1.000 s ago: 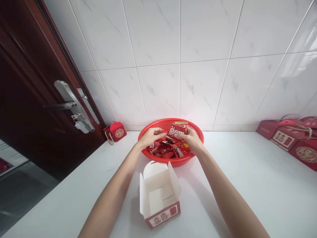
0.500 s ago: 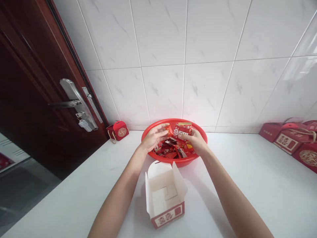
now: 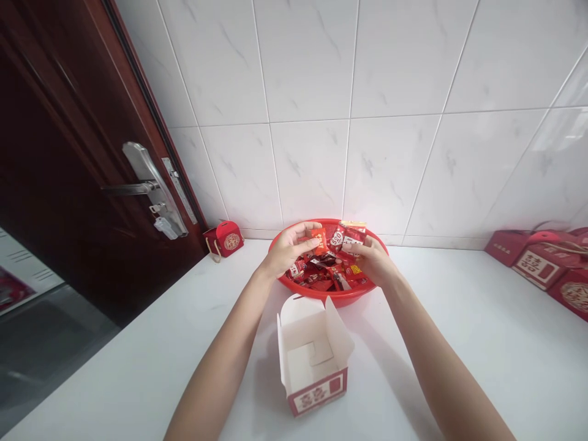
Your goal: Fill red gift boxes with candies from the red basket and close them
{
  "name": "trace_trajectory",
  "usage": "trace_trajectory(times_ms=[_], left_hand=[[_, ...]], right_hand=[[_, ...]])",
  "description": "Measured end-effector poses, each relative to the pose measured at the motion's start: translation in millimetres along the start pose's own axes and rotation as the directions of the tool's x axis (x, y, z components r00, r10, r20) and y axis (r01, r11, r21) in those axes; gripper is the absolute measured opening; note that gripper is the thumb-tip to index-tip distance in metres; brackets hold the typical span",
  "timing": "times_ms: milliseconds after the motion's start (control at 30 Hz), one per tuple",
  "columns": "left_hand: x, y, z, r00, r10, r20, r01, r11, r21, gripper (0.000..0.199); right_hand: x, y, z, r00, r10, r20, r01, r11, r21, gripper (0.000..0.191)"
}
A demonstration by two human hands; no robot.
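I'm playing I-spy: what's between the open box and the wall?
In the head view, a red basket of packets stands between the open box and the wall.

A small bright orange packet (image 3: 320,241) with pale lettering is held up, nearly upright, over the round red basket (image 3: 340,297). Just to its right, a darker red packet (image 3: 337,237) marked "520" in a pale patch is also held up, partly covered. Below, mostly red wrapped sweets (image 3: 321,280) lie loosely heaped inside the basket.
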State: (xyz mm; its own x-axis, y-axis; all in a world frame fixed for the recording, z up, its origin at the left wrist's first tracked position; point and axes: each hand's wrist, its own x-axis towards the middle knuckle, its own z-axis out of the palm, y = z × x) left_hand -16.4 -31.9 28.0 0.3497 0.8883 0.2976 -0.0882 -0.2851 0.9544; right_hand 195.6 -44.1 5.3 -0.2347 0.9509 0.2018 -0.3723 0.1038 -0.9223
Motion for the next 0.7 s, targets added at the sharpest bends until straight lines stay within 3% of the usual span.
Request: trace_trajectory(times_ms=[133,267,467,633,700], left_hand=[[-4,11,1.0,0.997,0.072,-0.025,-0.073,0.997,-0.04,0.05],[-8,21,5.8,0.987,0.153,-0.056,-0.155,0.987,-0.042,0.037],[-15,25,12.7,0.965,0.262,-0.013,-0.256,0.952,0.165,0.032],[-20,30,18.5,0.902,0.432,0.005,-0.378,0.783,0.495,0.023],[-22,32,20.9,0.87,0.492,0.037,-0.427,0.713,0.556,0.02]], right_hand=[[-5,-17,-3,0.994,-0.073,-0.078,0.081,0.991,0.103,0.025],[-12,-31,0,0.988,-0.087,-0.125,0.101,0.988,0.114,0.026],[-17,-35,11,0.994,-0.035,-0.107,0.046,0.994,0.103,0.023],[-19,-38,16,0.996,-0.031,-0.088,0.039,0.994,0.099,0.023],[-21,-38,18,0.997,-0.036,-0.069,0.044,0.993,0.113,0.023]])
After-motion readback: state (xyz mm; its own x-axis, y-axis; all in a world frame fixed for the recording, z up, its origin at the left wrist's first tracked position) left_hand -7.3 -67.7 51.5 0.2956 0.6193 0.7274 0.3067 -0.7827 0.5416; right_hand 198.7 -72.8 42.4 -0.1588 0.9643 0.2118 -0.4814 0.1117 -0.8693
